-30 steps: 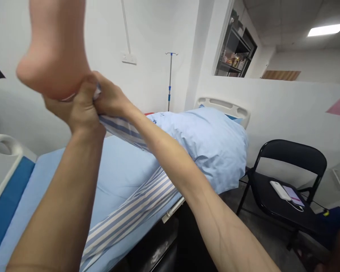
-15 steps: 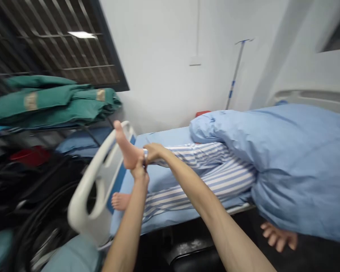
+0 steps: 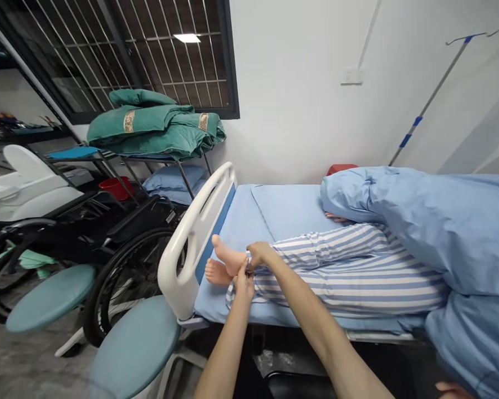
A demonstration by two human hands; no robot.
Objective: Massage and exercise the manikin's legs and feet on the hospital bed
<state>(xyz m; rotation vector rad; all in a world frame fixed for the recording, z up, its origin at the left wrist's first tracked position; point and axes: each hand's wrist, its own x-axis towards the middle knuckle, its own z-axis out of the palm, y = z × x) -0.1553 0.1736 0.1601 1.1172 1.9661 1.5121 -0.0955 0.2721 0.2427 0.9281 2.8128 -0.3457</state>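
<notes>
A figure in blue-and-white striped trousers (image 3: 336, 260) lies on the bed, its upper part under a blue quilt (image 3: 399, 205). My left hand (image 3: 244, 281) is closed around the ankle of the far leg from the near side, below the bare foot (image 3: 228, 257). On the same ankle, my right hand (image 3: 259, 254) grips from above, over the trouser cuff. That foot points up and to the left, close beside and partly over the other bare foot (image 3: 216, 272). The fingers of both hands nearly meet, and parts of them are hidden.
A white footboard (image 3: 183, 277) borders the bed's left end. Beyond it stand a wheelchair (image 3: 120, 266), round teal stools (image 3: 137, 343) and a rack with green bedding (image 3: 158, 130). An IV pole (image 3: 432, 100) rises behind the bed. A hand (image 3: 449, 388) shows at lower right.
The held leg has come down and toward the near leg; its foot was raised apart from the other and is now beside it. Both hands keep hold. My view has turned left.
</notes>
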